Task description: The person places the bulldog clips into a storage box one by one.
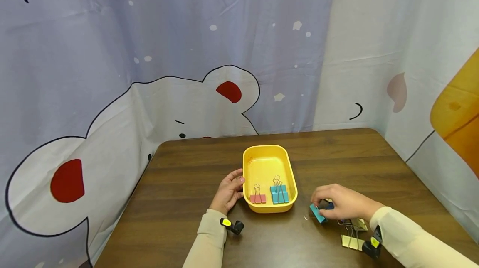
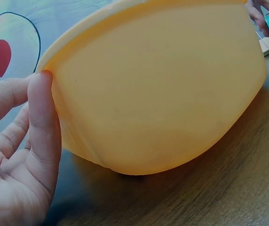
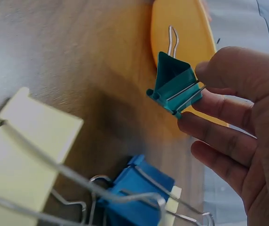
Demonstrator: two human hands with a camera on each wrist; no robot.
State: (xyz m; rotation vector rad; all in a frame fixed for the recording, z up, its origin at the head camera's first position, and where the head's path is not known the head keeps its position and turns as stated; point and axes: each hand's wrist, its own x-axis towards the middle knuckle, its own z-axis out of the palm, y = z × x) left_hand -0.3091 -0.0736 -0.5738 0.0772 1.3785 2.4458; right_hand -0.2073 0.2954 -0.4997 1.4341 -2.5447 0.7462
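Observation:
In the head view a yellow plastic tray (image 1: pixel 266 208) holds a pink binder clip (image 1: pixel 258 198) and blue binder clips (image 1: pixel 280 197). My left hand (image 1: pixel 229 191) rests its thumb and fingers against the tray's left side. The left wrist view has the thumb (image 2: pixel 42 101) touching the outer wall just under the rim. To the right of the tray, my right hand (image 1: pixel 342 201) pinches a teal binder clip (image 3: pixel 174 87) by one wire handle between thumb and fingers. Its other handle sticks up, with the tray behind it in the right wrist view.
Close under my right hand lie pale yellow binder clips (image 1: pixel 352 242) and a dark blue binder clip (image 3: pixel 141 190), partly hidden by the hand in the head view. The brown wooden table (image 1: pixel 194 164) ends at a printed cloth curtain (image 1: pixel 168 43).

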